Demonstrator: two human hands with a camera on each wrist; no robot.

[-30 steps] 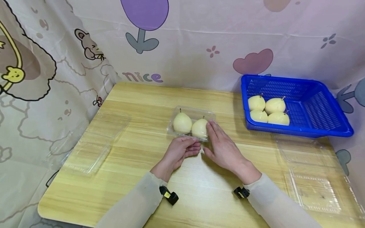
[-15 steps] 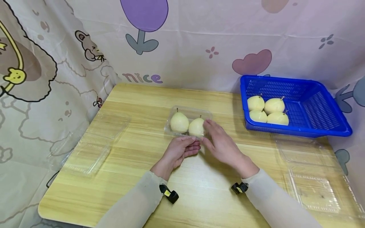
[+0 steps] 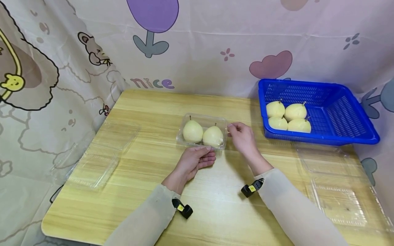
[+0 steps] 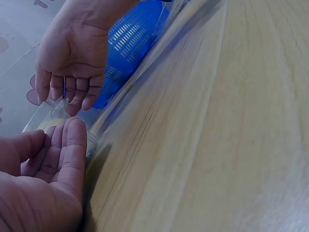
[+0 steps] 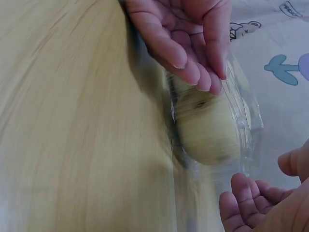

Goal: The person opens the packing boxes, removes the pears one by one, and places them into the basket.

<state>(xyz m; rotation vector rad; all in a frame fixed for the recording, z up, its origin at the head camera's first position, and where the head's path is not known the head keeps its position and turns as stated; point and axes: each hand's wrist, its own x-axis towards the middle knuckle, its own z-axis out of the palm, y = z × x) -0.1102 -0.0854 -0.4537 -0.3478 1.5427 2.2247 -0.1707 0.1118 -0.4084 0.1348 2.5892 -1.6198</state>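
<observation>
A clear plastic clamshell box with two pale yellow pears inside stands mid-table in the head view; its lid looks down over them. My left hand pinches the front rim between thumb and fingers. At the box's right end is my right hand, its fingers loosely bent. In the right wrist view, a small gap shows between this right hand and the blurred box, with thumb and fingers apart. The left wrist view has both hands near the box corner, the left hand partly hiding it.
A blue basket holding several pears stands at the back right. Another clear container lies spread at the table's right edge, and clear containers lie along the left edge. A printed cloth hangs behind the table.
My right hand has come off the box's front right corner and moved back along its right end. The box shifted slightly left. My left hand has kept its hold on the front rim.
</observation>
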